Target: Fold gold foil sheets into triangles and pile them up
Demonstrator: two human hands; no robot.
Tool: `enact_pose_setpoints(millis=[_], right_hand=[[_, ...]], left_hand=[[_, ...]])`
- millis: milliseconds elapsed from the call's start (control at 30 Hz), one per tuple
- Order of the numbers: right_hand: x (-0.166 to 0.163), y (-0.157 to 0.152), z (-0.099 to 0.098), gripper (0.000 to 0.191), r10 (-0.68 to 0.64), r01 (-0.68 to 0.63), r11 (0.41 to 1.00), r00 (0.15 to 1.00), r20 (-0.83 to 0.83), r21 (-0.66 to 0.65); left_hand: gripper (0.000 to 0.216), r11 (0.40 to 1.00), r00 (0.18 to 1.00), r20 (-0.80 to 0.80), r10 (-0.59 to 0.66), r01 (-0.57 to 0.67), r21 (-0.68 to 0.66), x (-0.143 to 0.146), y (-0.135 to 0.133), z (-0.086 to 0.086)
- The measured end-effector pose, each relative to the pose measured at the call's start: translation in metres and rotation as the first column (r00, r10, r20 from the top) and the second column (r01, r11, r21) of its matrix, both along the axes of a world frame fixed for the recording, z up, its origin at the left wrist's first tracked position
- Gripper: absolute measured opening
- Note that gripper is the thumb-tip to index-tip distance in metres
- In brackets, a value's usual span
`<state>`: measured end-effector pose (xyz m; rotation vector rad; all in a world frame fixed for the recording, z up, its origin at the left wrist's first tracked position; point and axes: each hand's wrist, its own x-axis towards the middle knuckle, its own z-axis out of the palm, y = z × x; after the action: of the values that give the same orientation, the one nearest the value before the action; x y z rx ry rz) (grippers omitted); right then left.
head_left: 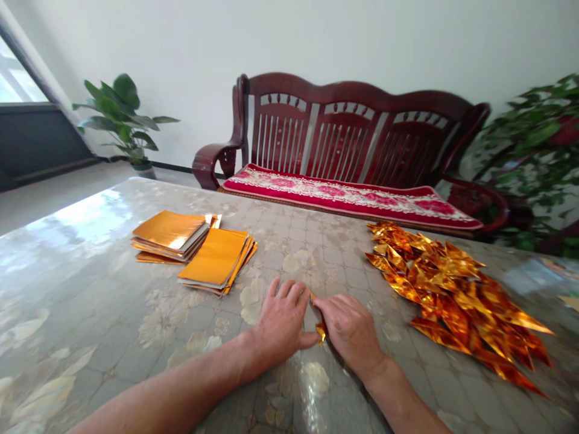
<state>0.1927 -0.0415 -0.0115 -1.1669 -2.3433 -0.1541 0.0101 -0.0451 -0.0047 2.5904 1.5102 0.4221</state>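
My left hand (280, 319) lies on the table with its fingers stretched out and pressed down beside a small folded piece of gold foil paper (319, 325). My right hand (350, 328) is curled over the same piece, pinching it against the table top; most of the piece is hidden between the two hands. Two stacks of flat gold paper sheets (194, 250) lie to the far left of my hands. A heap of folded gold pieces (456, 295) lies to the right.
The table (90, 313) has a glossy floral cover. Behind it stands a dark wooden bench (344, 129) with a red cushion. A potted plant (122, 114) is at the back left and leafy plants (538, 150) at the right.
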Motion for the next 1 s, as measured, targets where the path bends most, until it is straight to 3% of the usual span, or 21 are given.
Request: enact_pose_setpoints(millis=[300,1000], right_hand=[[-0.001,0.001,0.008,0.023,0.018,-0.016,0.997,0.999,0.027,-0.08],[-0.005,-0.003,0.014,0.024,0.013,0.0,0.993,0.993,0.114,-0.115]], left_hand=[[0.069,1.0,1.0,-0.004,0.006,-0.006,-0.004,0.0,0.0,0.0],[0.074,0.999,0.997,0.062,0.05,-0.05,-0.002,-0.001,-0.003,-0.006]])
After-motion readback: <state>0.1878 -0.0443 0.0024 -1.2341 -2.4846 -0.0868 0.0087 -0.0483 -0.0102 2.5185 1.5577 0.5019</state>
